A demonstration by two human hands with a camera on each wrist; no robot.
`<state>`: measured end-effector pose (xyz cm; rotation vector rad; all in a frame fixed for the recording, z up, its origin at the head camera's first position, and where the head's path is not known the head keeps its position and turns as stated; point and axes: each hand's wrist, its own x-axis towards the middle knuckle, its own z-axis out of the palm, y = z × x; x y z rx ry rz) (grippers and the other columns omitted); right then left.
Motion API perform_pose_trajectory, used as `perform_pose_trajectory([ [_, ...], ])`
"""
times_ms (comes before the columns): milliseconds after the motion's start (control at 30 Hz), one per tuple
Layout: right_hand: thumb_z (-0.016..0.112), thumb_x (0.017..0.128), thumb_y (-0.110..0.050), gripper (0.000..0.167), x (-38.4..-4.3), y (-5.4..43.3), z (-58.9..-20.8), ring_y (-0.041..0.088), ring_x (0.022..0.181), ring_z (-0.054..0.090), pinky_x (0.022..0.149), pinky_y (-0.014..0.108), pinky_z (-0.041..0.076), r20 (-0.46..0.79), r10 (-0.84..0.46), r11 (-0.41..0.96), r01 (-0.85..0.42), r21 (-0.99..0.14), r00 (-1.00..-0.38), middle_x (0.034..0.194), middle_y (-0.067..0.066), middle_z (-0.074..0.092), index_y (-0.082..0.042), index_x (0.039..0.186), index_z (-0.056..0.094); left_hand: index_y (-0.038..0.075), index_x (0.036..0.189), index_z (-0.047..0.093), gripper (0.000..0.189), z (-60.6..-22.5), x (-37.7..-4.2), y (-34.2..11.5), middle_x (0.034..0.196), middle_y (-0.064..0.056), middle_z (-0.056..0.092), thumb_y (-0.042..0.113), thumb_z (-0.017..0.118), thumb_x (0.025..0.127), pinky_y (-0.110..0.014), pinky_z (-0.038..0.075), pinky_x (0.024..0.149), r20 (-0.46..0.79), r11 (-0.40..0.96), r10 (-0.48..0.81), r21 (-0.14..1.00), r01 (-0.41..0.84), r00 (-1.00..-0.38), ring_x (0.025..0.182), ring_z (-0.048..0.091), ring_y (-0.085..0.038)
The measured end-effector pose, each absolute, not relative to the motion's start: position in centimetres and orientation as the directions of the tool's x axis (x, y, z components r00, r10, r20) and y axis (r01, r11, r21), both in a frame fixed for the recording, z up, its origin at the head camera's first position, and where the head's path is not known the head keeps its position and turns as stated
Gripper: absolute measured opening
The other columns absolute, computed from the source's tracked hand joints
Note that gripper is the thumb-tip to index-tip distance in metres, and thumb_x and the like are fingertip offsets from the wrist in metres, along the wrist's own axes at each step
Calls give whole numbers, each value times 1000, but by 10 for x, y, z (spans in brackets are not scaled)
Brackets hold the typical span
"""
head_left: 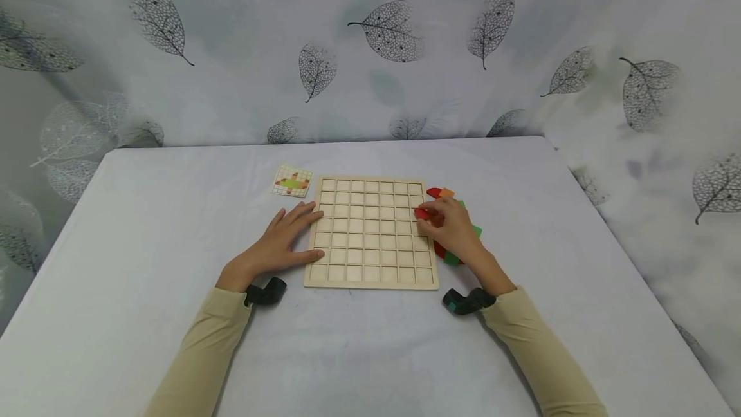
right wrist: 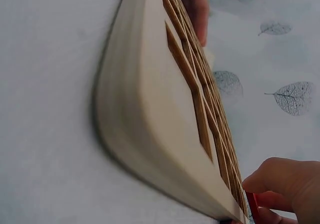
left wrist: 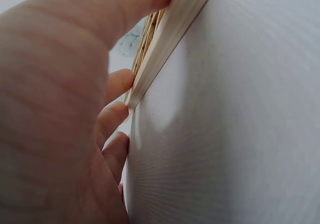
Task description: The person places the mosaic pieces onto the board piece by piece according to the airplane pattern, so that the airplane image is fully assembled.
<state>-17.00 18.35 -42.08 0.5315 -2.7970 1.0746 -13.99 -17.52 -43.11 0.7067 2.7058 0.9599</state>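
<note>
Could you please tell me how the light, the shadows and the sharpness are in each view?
Head view: soft, fairly even light, a faint shadow along the left sleeve; left wrist view: dimmer, grey shading across the tablecloth, the close left hand soft; right wrist view: dim too, the near corner of the wooden board blurred.

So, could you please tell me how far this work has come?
Barely begun, it seems. Done: the board lies flat, left hand touching its left edge; no piece shows in the visible squares. In hand: the right hand pinches a red piece at the board's right edge. Remaining: the other coloured pieces beside the board, perhaps to be laid as the pattern card shows.
</note>
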Motion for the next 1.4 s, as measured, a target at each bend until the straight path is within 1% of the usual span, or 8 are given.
perform_pose_trajectory([
  [200,72,85,-6,30,-174,180,-421,26,80,51,68,34,45,231,-301,680,-377,-629,-925,92,16,61,5,113,66,11,150,38,76,-431,-140,-176,160,-12,23,40,70,87,-52,-2,120,-2,672,493,636,379,-870,150,10,-33],
  [300,73,85,-5,28,-175,179,-420,25,78,50,66,33,44,232,-295,676,-374,-635,-927,87,15,59,5,110,66,11,150,38,77,-431,-141,-176,160,-12,23,41,71,87,-52,-2,120,0,674,493,632,382,-870,150,10,-32],
  [500,74,85,-6,21,-176,177,-419,25,79,51,68,34,45,235,-300,675,-379,-633,-925,90,15,63,4,103,70,12,150,38,77,-431,-142,-177,161,-11,22,41,71,87,-51,-2,120,-4,684,492,621,383,-871,150,9,-31],
  [833,74,86,-9,24,-178,178,-419,26,82,55,71,35,49,198,-307,691,-361,-626,-931,97,17,67,4,106,72,12,150,37,76,-432,-142,-177,160,-13,22,41,70,88,-53,-2,120,-1,676,499,626,388,-867,150,9,-33],
  [933,71,88,-6,21,-177,178,-419,27,84,57,71,34,50,193,-311,687,-360,-631,-931,101,18,68,3,106,73,11,150,38,76,-434,-142,-177,160,-13,23,40,70,87,-54,-2,119,1,670,501,632,389,-866,150,10,-34],
  [1100,66,89,1,18,-177,178,-421,25,79,54,66,31,46,213,-313,672,-375,-639,-925,98,18,67,2,105,75,12,150,38,77,-435,-141,-178,160,-11,23,41,71,87,-52,-2,120,0,674,497,630,386,-868,150,10,-32],
  [1167,66,89,1,18,-177,178,-421,24,78,53,65,30,45,218,-312,672,-377,-638,-925,97,17,67,2,104,75,13,150,38,77,-436,-141,-178,161,-10,22,41,70,87,-51,-2,120,-2,677,498,626,387,-867,150,11,-30],
  [1400,65,89,0,15,-177,176,-421,24,77,51,65,30,42,250,-313,676,-400,-619,-916,95,16,67,2,100,75,11,150,38,77,-435,-141,-178,160,-12,23,41,70,87,-53,-1,120,3,680,503,616,398,-864,150,10,-33],
])
